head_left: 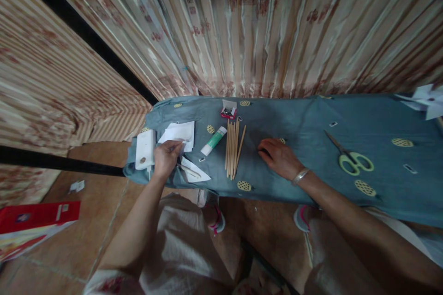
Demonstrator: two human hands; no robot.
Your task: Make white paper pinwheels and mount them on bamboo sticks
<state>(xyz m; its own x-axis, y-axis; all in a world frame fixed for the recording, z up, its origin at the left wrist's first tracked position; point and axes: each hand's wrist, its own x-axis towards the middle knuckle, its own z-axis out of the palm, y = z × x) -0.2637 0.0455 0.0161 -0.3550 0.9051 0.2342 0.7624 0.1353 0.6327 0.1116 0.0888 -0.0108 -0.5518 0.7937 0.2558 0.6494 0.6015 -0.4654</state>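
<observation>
At the left end of the cloth, my left hand [166, 157] is closed in a pinch at the edge of the stacked white paper [185, 130]. Just below its fingers, a white-handled tool [189, 171], perhaps a craft knife, lies on a folded piece of white paper [204, 176]. My right hand [279, 157] rests on the cloth with curled fingers and nothing visible in them. Between the hands are a green-and-white glue stick [213, 141] and a row of several thin wooden sticks [231, 150]. Scissors [351, 159] with green handles lie right of my right hand.
A small open red box [228, 109] of dark bits stands behind the sticks. The white device [145, 148] lies at the table's left edge, a white paper pinwheel [427, 100] at the far right. Blue-green cloth [301, 117] covers the narrow table; curtains [259, 32] hang behind it.
</observation>
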